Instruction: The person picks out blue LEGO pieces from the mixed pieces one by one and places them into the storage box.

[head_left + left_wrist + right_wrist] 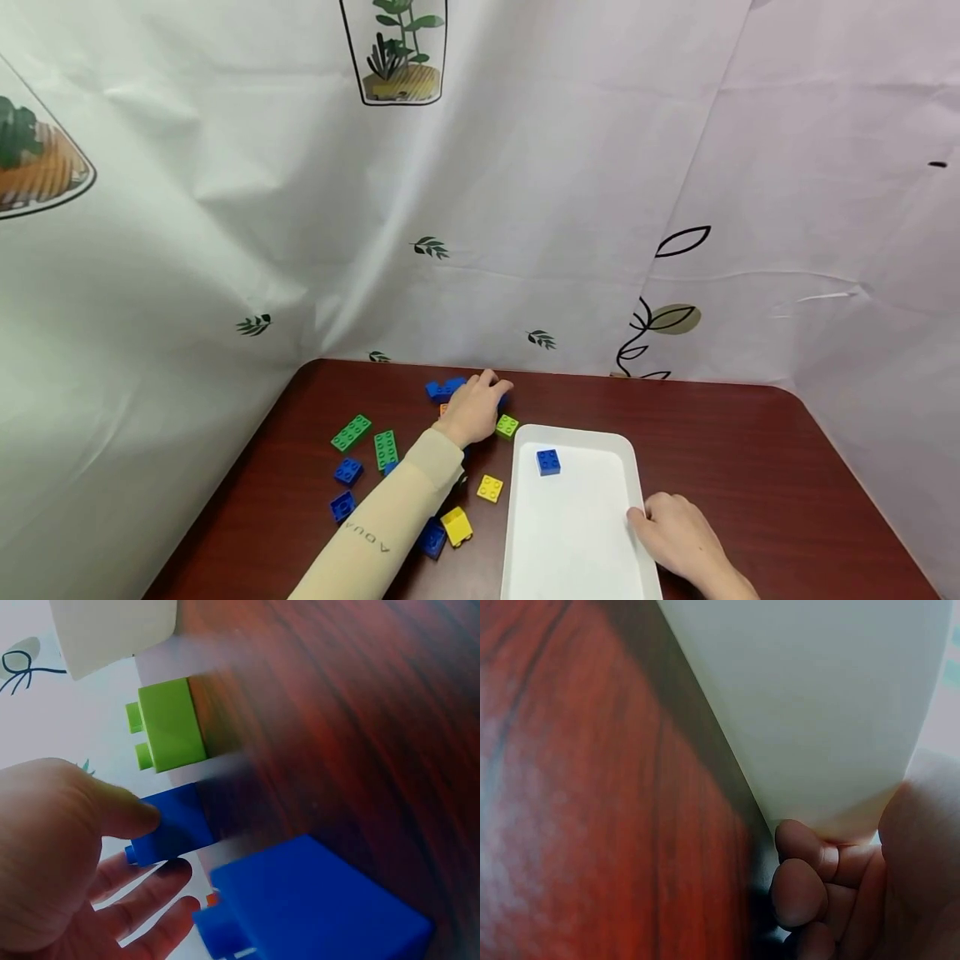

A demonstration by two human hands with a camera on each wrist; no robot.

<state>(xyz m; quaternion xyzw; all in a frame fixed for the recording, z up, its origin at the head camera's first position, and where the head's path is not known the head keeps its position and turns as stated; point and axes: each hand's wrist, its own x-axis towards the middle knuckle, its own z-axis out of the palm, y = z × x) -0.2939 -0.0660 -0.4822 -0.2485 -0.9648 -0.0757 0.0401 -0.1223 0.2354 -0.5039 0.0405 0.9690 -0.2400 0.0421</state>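
Note:
My left hand (474, 408) reaches to the far side of the table among toy building bricks. In the left wrist view its thumb lies against a blue brick (176, 825), with the fingers round the other side. A lime green brick (172, 724) stands just beyond it, and another blue brick (322, 900) is close to the camera. With the thumb over the rim and the fingers curled against the outside wall, my right hand (678, 533) grips the right side of a white tray (573, 533). One blue brick (548, 462) sits inside near the tray's far end.
Left of the tray lie a yellow brick (490, 488), another yellow brick (457, 527) on its side, green bricks (351, 433) and several blue bricks (348, 471). My left sleeve (375, 533) crosses over some of them. A printed white curtain (480, 208) hangs behind the brown table (750, 450).

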